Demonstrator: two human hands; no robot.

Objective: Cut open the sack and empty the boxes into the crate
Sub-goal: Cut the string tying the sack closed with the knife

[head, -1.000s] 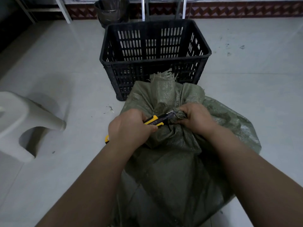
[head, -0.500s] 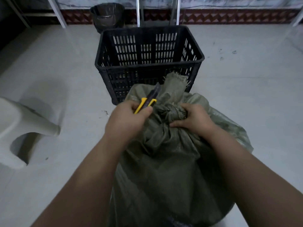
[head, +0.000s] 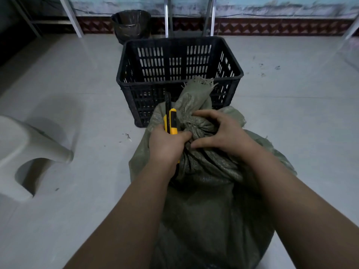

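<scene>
Sack (head: 209, 200): green woven, full, standing on the floor right in front of you, its neck bunched and tied; the frayed top leans against the near wall of the crate. Not yet open; no boxes show.

Crate (head: 179, 77): black, slotted, just beyond the sack and touching it, so the contents likely have a short way to go. From here it looks empty.

Left hand (head: 167, 145): your grip is closed around the yellow utility knife (head: 172, 121), which points up and away from you beside the neck, clear of your other fingers. Whether the blade meets the tie cannot be told.

Right hand (head: 219, 134): fingers curled over the knotted neck, pinching the bunched cloth, probably to keep it taut and steady for the cut.

Stool (head: 23, 152): white plastic, well apart on your left.

Bucket (head: 131, 24): dark, by the far wall behind the crate.
</scene>
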